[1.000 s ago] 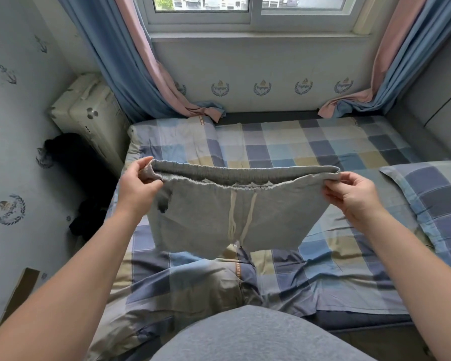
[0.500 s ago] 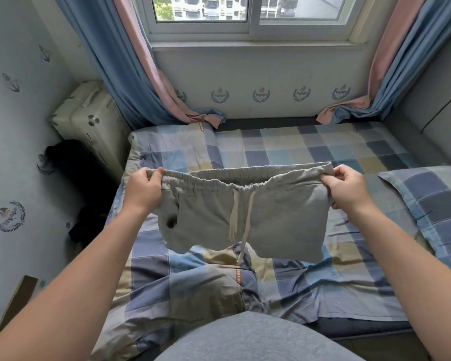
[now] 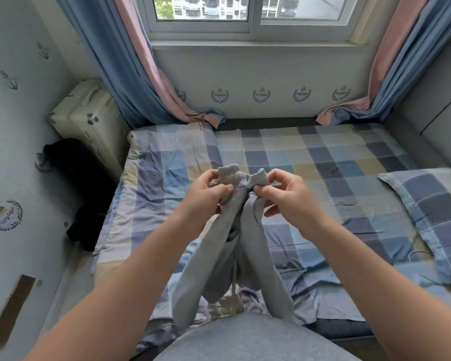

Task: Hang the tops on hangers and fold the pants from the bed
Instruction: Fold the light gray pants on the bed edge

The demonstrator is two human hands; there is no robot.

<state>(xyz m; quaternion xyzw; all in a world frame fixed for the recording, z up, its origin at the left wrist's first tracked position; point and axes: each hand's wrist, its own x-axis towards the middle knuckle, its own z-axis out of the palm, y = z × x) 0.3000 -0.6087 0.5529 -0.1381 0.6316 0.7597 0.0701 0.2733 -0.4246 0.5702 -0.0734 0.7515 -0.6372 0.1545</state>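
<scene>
A pair of grey drawstring shorts (image 3: 255, 256) hangs in the air above the bed (image 3: 310, 162), doubled lengthwise so both halves droop side by side. My left hand (image 3: 206, 196) pinches one end of the elastic waistband at the top. My right hand (image 3: 287, 196) pinches the other end, close beside the left. The two waistband ends nearly touch between my hands. A drawstring dangles down between the two hanging halves. No hangers or tops are in view.
The bed has a blue, grey and yellow checked sheet, with a matching pillow (image 3: 432, 209) at the right. A cream suitcase (image 3: 89, 121) and dark clothes (image 3: 86, 227) sit in the gap at the left wall. Curtains (image 3: 130, 74) and a window lie beyond.
My hands came together from wide apart, bringing the two waistband ends side by side, so the shorts went from spread flat to doubled lengthwise.
</scene>
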